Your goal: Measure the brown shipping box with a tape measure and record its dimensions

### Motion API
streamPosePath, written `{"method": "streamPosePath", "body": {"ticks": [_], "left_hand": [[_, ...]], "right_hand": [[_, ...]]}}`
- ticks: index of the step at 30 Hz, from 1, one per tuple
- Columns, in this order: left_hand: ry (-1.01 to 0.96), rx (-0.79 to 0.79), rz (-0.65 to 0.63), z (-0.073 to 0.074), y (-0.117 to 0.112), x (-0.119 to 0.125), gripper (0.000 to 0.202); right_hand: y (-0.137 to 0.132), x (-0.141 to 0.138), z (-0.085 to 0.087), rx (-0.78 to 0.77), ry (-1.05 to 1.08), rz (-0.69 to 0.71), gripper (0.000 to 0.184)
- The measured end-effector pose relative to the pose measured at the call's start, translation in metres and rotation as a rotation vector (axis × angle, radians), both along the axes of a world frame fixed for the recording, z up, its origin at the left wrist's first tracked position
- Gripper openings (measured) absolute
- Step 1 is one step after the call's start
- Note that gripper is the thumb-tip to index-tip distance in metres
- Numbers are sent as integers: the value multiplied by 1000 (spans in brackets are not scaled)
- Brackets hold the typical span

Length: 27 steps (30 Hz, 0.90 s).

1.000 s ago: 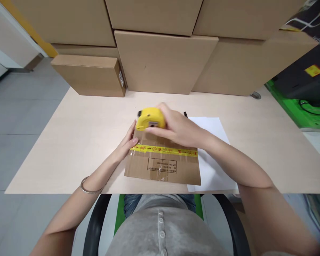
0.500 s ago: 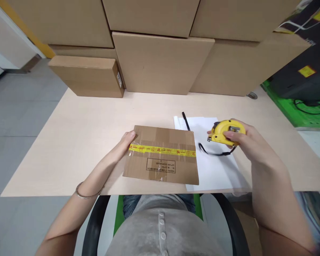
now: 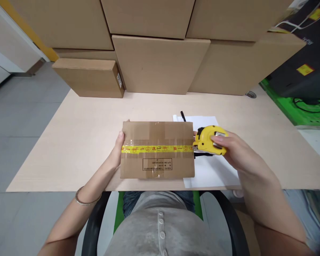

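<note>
Head view: tape measure [image 3: 206, 141] at the right edge of a box [image 3: 158, 151].
Left hand [image 3: 116, 151] clasps the box's left side; right hand [image 3: 237, 149] grips the tape measure above white paper [image 3: 213, 174].

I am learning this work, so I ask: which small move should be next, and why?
Perhaps the right hand should line up the yellow tape measure with the right edge of the box, since it is held close there, while the left hand is at the opposite side.
</note>
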State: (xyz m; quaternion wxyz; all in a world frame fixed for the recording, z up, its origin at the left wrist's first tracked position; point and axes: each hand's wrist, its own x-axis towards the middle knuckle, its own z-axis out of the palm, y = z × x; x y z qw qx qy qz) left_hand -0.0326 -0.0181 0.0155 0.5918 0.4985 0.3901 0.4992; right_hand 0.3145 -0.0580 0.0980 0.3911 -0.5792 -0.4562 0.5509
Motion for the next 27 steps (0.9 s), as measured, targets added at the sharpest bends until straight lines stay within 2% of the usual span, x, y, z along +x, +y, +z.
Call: {"method": "streamPosePath", "body": {"ticks": [2, 5, 7, 9, 12, 14, 16, 18, 20, 23, 25, 27], "left_hand": [[-11, 93, 44, 2, 6, -7, 72], [20, 367, 49, 0, 19, -22, 87], [74, 554, 46, -6, 24, -29, 94], [144, 690, 19, -13, 26, -33, 94], [251, 790, -51, -22, 26, -34, 91], [328, 826, -76, -23, 25, -34, 93], [408, 847, -72, -22, 24, -33, 102], [485, 866, -34, -19, 23, -31, 111], [554, 880, 14, -18, 22, -30, 116], [572, 862, 34, -21, 20, -29, 123], [515, 823, 21, -25, 18, -28, 133], [449, 787, 16, -32, 17, -28, 141]], "right_hand": [[0, -5, 15, 51, 74, -93, 25], [2, -11, 27, 83, 190, -176, 21], [3, -13, 23, 96, 221, -166, 19], [3, -12, 11, 110, 214, -130, 21], [1, -5, -6, 125, 179, -72, 28], [0, 1, -10, 173, 143, -65, 27], [2, 4, -5, 264, 94, -91, 24], [10, -1, 6, 372, 40, -83, 30], [23, -15, 21, 457, -25, 39, 36], [50, -51, 41, 574, -144, 389, 40], [68, -80, 46, 663, -217, 621, 41], [82, -108, 46, 721, -265, 776, 35]]}}
